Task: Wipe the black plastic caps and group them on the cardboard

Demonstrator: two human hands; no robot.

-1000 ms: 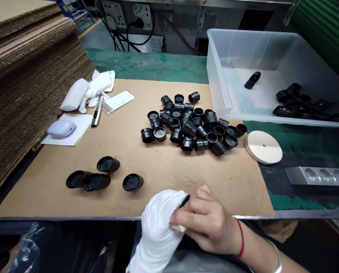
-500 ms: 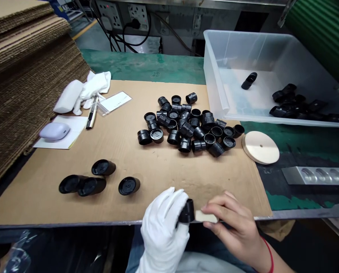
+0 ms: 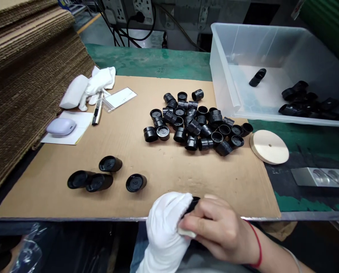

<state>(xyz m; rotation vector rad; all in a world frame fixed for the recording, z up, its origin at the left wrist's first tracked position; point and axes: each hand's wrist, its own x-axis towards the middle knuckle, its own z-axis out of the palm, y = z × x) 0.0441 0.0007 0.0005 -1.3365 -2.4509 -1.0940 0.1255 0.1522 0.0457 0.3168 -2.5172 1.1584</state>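
Observation:
My left hand [image 3: 167, 227], in a white glove, is closed around a black cylindrical cap [image 3: 194, 203] at the front edge of the cardboard. Only a dark strip of the cap shows between the two hands. My bare right hand [image 3: 219, 229], a red cord at its wrist, pinches a small cream-coloured pad [image 3: 186, 232] and presses it close against the cap and glove. Left of the hands stand several black caps [image 3: 136, 182]. A larger pile of black caps [image 3: 194, 127] lies farther back on the cardboard sheet [image 3: 115, 204].
A clear plastic bin [image 3: 224, 72] with several black parts stands at back right. A round cream disc [image 3: 269, 147] and a metal block with round hollows [image 3: 319, 177] lie at right. Stacked cardboard [image 3: 38, 76], a lilac case [image 3: 61, 126] and a cutter knife [image 3: 97, 110] are left.
My right hand has moved left, bringing the cream pad from beside the cap onto it. My left hand has turned, hiding most of the cap. The whole view has shifted slightly.

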